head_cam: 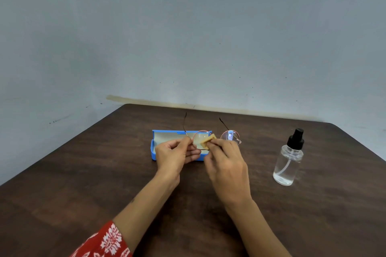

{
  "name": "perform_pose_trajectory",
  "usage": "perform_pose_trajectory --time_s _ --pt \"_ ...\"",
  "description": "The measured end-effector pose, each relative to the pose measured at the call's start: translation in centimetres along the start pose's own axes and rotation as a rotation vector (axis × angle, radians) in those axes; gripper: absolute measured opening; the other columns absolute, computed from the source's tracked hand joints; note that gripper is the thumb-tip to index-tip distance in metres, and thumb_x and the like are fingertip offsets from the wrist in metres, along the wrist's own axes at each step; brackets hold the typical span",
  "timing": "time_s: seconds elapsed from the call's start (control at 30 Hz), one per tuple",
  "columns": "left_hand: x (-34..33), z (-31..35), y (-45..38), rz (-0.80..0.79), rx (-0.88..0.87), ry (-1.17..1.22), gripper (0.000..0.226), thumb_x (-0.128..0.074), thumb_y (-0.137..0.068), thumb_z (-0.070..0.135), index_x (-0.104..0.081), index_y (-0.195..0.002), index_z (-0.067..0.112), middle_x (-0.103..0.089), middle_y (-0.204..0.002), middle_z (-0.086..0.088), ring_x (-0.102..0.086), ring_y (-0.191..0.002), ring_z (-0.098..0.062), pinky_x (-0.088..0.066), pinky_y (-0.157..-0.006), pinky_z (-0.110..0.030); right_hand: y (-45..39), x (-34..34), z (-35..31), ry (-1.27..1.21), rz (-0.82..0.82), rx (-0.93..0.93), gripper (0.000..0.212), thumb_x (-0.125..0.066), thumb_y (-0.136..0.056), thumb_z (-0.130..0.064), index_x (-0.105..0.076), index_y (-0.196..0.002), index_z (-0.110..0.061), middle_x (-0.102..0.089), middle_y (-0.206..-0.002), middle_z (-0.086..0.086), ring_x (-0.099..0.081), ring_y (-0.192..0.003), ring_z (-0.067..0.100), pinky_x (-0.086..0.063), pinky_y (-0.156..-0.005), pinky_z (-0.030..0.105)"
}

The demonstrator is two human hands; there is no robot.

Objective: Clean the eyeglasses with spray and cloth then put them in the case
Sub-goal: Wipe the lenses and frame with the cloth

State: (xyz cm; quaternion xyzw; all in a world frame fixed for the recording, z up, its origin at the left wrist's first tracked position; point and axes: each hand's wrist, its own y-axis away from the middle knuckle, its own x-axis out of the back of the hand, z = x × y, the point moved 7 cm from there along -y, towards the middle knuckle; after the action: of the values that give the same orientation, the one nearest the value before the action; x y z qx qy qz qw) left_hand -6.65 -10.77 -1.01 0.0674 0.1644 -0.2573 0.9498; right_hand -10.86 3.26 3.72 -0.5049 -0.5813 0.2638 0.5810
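Dark brown wood grain covers the bench (83,173), and above its middle a person holds a pair of round, thin-rimmed eyeglasses (229,135) off the surface with the temples unfolded and pointing away toward the grey wall (188,27). The left hand (175,154) pinches the frame at the hinge of the left lens, thumb and forefinger closed on the metal, the other fingers curled loosely below. The right hand (225,162) grasps a small tan cleaning cloth (207,141) between thumb and fingertips and presses it against the left lens, so both grips are closed on something: the left on the eyeglasses, the right on the cloth. Just beyond the right grip the other lens shows bare, with a pale reflection in it. Directly behind and partly under the left grip lies an open blue eyeglasses case (153,148) with a pale lining, resting flat on the bench; the hands hide its near right part. Well off to the right of the right grip stands a clear spray bottle (288,165) with a black pump top, upright and apart from everything else, a little liquid at its bottom. A red sleeve (108,242) with a white print covers the left forearm near the lower edge.
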Motion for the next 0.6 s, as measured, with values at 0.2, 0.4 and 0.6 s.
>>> perform_pose_trajectory --time_s 0.2,0.4,0.6 --pt "-0.3 -0.2 0.2 -0.017 0.003 -0.018 0.018 -0.063 -0.081 0.0 -0.067 -0.064 0.0 -0.067 -0.052 -0.008 -0.069 -0.052 -0.022 -0.056 -0.05 -0.025 -0.2 0.3 0.1 0.034 0.018 -0.001 0.03 -0.073 -0.068 0.011 -0.071 -0.097 0.005 -0.068 -0.096 0.017 -0.066 -0.088 0.029 -0.054 -0.074 0.03" --pt "-0.1 0.3 0.2 0.002 -0.026 0.017 0.017 -0.061 -0.083 -0.002 -0.066 -0.067 -0.002 -0.065 -0.048 -0.005 -0.065 -0.044 -0.017 -0.053 -0.045 -0.022 0.1 -0.4 -0.9 -0.058 -0.042 0.062 0.019 -0.072 -0.069 0.004 -0.072 -0.087 0.002 -0.068 -0.088 0.012 -0.065 -0.08 0.027 -0.054 -0.068 0.032" --pt "0.2 0.5 -0.1 0.009 -0.02 0.029 0.013 -0.064 -0.082 0.001 -0.067 -0.069 -0.002 -0.066 -0.049 -0.007 -0.068 -0.05 -0.02 -0.055 -0.048 -0.023 0.0 0.9 1.3 0.048 0.046 -0.073 0.024 -0.075 -0.067 0.01 -0.072 -0.09 0.005 -0.069 -0.091 0.014 -0.064 -0.082 0.026 -0.054 -0.067 0.028"
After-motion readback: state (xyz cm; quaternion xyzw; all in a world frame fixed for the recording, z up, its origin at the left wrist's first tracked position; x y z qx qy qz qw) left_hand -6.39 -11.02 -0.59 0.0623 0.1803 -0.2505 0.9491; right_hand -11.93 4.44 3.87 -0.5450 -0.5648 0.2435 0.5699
